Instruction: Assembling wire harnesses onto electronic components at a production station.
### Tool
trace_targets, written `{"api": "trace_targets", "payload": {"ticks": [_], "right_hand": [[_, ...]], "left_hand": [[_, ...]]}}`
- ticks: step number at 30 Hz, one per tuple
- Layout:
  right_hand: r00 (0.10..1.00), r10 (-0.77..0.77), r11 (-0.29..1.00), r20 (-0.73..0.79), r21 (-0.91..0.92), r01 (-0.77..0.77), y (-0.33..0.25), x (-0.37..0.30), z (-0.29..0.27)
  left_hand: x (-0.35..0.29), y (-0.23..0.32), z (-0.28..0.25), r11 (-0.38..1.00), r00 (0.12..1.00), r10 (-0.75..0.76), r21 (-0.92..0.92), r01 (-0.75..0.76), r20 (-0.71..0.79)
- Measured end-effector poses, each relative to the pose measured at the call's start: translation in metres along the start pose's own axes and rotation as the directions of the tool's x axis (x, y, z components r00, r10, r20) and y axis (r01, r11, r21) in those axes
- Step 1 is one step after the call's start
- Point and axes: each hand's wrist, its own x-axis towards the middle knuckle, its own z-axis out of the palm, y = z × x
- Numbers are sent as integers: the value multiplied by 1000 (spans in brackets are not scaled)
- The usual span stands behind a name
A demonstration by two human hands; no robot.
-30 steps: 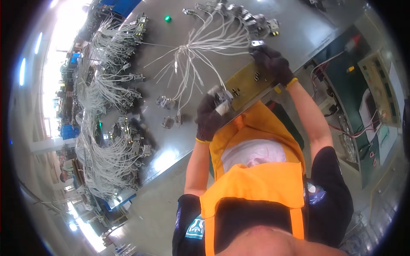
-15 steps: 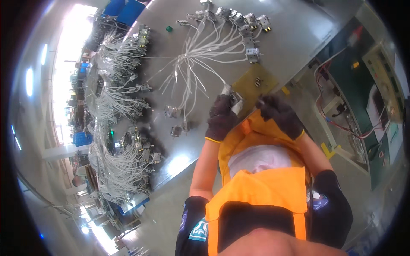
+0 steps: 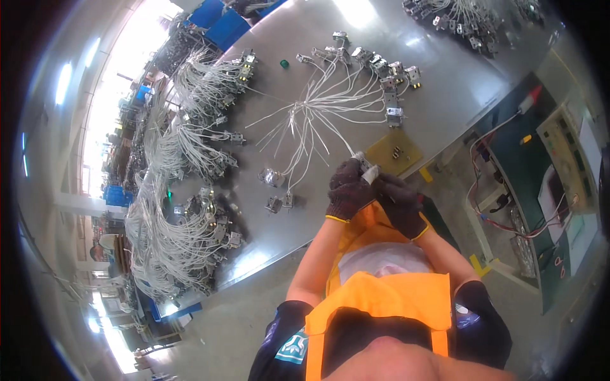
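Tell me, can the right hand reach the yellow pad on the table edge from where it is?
Probably yes: the yellow pad lies just beyond the right hand, nothing between, though both hands grip a small connector.

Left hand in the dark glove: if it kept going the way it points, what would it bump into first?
Probably the small white connector that the left hand already pinches; beyond that, the white wire bundle on the metal table. Depth is unclear.

The desk [image 3: 406, 82] has a wide bare patch on its far side, between two wire bunches, where a hand could pass. Just in front of the left hand [image 3: 348, 190] and right hand [image 3: 400, 206], a fan of white wires [image 3: 318, 114] with small metal switches [image 3: 391, 70] blocks the way. Big heaps of wire [image 3: 171, 209] fill the left side. A yellow pad [image 3: 394, 152] lies near the desk edge. The near desk strip by the small metal parts [image 3: 276, 190] is mostly bare.
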Motion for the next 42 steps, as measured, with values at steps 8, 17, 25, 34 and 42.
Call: {"api": "trace_targets", "payload": {"ticks": [8, 17, 25, 34, 42], "right_hand": [[721, 623, 662, 302, 286, -692, -36, 17, -20], [641, 622, 242, 451, 667, -704, -1, -9, 1], [940, 336, 805, 66, 497, -323, 68, 54, -25], [848, 530, 623, -10, 683, -381, 43, 52, -36], [796, 579, 729, 176, 326, -602, 9, -3, -44]], "left_hand": [[4, -3, -2, 996, 991, -37, -81, 48, 131], [-38, -20, -3, 470, 968, -142, -847, 249, 206], [-14, -28, 24, 816, 998, 39, -578, -5, 46], [-12, -5, 14, 957, 999, -51, -286, 44, -17], [3, -36, 5, 944, 934, 321, -133, -302, 158]]}}
